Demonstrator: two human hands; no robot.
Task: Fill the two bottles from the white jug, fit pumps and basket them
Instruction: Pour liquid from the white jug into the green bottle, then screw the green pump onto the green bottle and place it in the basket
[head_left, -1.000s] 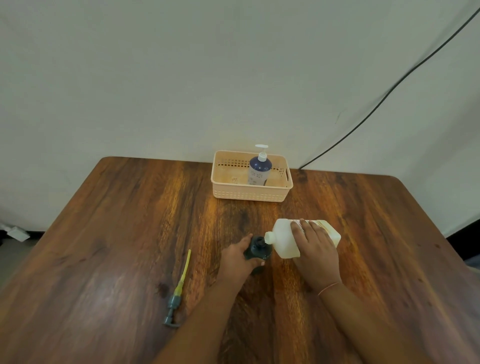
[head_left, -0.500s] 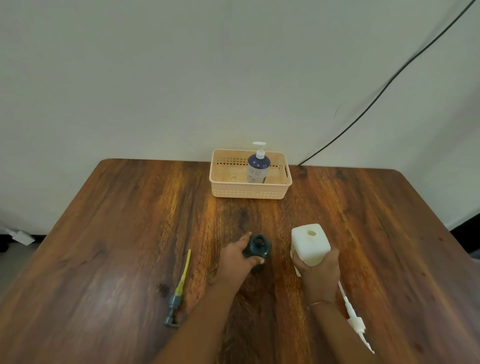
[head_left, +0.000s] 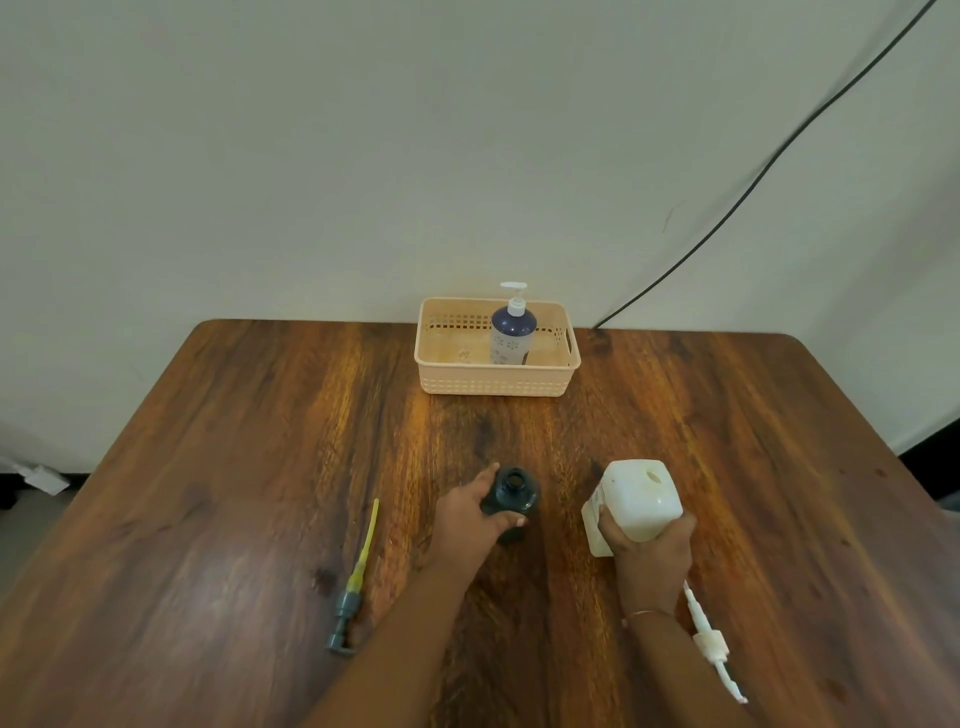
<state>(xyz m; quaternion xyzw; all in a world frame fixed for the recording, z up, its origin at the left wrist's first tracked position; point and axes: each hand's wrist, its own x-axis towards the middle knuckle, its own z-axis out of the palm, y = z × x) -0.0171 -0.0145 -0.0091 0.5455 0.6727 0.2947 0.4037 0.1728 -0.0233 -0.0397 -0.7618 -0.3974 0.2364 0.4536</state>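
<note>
White jug (head_left: 636, 501), tipped at the dark bottle (head_left: 511, 493) a second ago, is now upright in the right hand's (head_left: 647, 545) clenched grasp, just right of it; pour looks finished. Left hand (head_left: 470, 519) grips the open bottle. Grey pump (head_left: 356, 582) lies left, white pump (head_left: 711, 644) near right. Next: fit pump. Wooden table (head_left: 260, 467); far, basket (head_left: 496, 379) holds pumped bottle (head_left: 513, 332); plain wall (head_left: 363, 156), black cable (head_left: 769, 161).
</note>
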